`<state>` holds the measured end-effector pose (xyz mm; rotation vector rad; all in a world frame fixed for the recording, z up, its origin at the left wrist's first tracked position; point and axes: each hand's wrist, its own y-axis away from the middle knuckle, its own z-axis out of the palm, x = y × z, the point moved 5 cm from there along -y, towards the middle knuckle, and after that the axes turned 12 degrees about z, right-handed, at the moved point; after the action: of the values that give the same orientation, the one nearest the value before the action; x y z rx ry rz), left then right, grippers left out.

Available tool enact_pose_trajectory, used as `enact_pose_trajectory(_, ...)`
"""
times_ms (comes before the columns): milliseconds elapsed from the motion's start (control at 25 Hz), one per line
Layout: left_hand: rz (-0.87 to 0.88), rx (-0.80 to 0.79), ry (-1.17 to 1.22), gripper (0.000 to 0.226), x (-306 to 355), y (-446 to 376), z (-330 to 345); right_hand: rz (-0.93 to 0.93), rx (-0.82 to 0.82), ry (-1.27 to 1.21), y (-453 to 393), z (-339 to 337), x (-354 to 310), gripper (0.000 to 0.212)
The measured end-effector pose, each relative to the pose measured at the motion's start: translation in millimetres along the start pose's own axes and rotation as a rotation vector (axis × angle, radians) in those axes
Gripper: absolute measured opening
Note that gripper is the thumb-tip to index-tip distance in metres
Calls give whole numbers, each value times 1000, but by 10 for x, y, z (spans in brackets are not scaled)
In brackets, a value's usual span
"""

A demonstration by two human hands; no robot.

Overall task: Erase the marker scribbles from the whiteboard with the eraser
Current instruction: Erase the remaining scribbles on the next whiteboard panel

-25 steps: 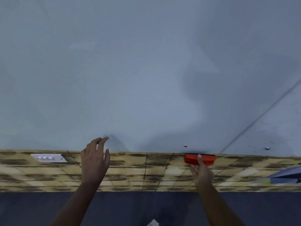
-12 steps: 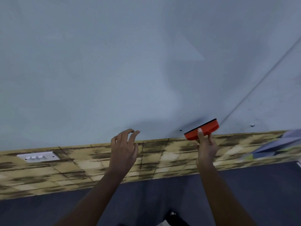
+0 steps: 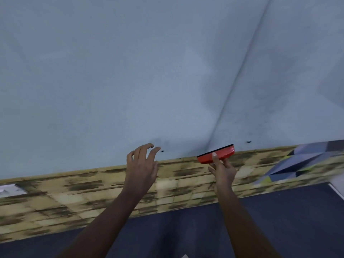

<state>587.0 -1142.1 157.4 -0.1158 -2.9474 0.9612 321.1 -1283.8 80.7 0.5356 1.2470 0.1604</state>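
Note:
The whiteboard (image 3: 130,71) fills the upper part of the view as a pale grey-white surface with a panel seam running diagonally at the right. No clear marker scribbles show on it, only faint grey smudging. My right hand (image 3: 222,170) grips a red eraser (image 3: 216,156) with a black felt edge, held tilted at the board's bottom edge just right of the seam. My left hand (image 3: 141,164) hovers at the lower edge of the board with fingers loosely curled and holds nothing.
Below the board runs a band of yellow-brown brick-pattern wall (image 3: 93,192). A white wall socket (image 3: 9,189) sits at the far left. A grey-blue patterned panel (image 3: 297,164) is at the right. Small screws (image 3: 248,141) dot the board's lower edge. Dark floor lies beneath.
The view has swung right and tilted. My right hand lifted the eraser from the board's lower edge and tilted it. My left hand moved right, closer to the right hand.

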Motion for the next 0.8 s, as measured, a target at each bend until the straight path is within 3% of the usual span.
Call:
enact_pose_trajectory(280,-45,-13,27,56,1295,-806,445,-96,45,197,-795,-1146,-903,48)
enact_pose_trajectory(480,-54,-21,-74,57,1592,-1134,393,-165,-20,351,-854,-977,-1060,39)
enact_pose_trajectory(640,-26,-27,-116,60,1570,-1383,407,-179,-30,338,-835,-740,-1086,30)
enact_pose_trajectory(800,-23,40,-116,68,1517,-1575,448,-223,21,380,-787,-709,-1186,43)
